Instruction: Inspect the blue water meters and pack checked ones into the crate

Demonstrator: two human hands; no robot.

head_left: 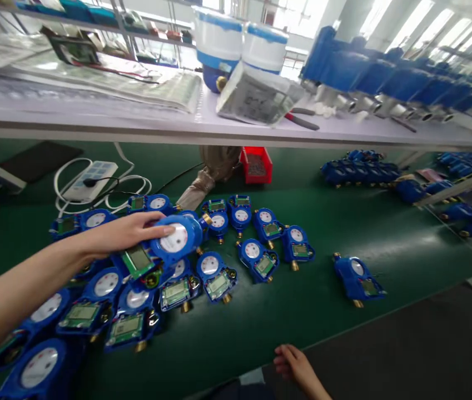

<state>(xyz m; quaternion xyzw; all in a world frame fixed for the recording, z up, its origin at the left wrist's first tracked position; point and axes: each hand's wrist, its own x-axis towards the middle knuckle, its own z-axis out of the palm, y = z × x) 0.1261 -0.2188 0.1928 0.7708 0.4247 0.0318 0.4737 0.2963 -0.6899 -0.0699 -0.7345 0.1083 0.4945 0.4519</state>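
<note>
Head view, left hand [123, 230] closed around a glossy blue plastic water meter [192, 233] above a pile of meters [137, 298], smooth white round dial [175, 240] partly covered, long axis tilted, brass threaded end [207, 219] pointing up-right, right hand [295, 364] loosely curled, holding nothing, by the edge of the green mat [344, 222]

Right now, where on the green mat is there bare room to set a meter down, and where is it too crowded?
Bare green mat lies between the meter cluster and the right hand, and also between that cluster and the lone water meter. It is most crowded around the left hand, which holds a blue water meter above tightly packed meters.
</note>
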